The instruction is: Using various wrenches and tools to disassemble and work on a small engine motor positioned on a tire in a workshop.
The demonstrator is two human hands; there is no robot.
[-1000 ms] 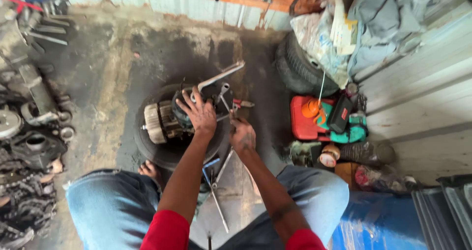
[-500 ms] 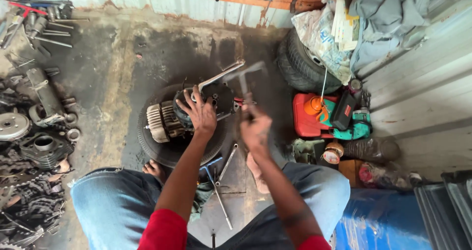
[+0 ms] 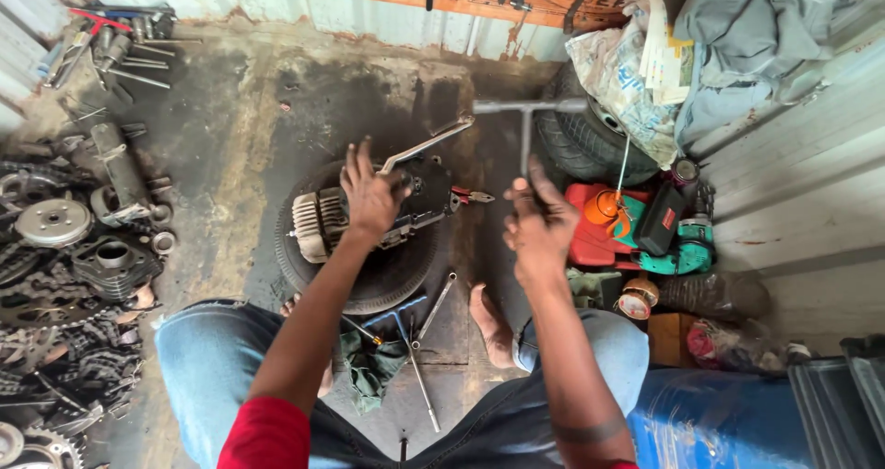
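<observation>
A small engine [image 3: 324,220] with pale cooling fins lies on a black tyre [image 3: 387,271] on the floor between my knees. My left hand [image 3: 371,192] rests on top of the engine, fingers spread, beside its long silver lever [image 3: 426,144]. My right hand [image 3: 536,225] is raised to the right of the engine and grips the shaft of a grey T-handle wrench [image 3: 525,123], whose crossbar points away from me. Red-handled pliers [image 3: 470,195] lie at the engine's right end.
Engine parts, sprockets and chains [image 3: 64,275] crowd the left floor. A second tyre [image 3: 576,142], a red case [image 3: 599,238] with a green drill [image 3: 678,252] and cloth bundles sit at right. Wrenches [image 3: 419,340] and a rag lie by my bare feet. A blue drum [image 3: 710,423] stands near right.
My right hand has come up from the engine's right side with the T-handle wrench, lifting it up and to the right. My left hand stays on the engine.
</observation>
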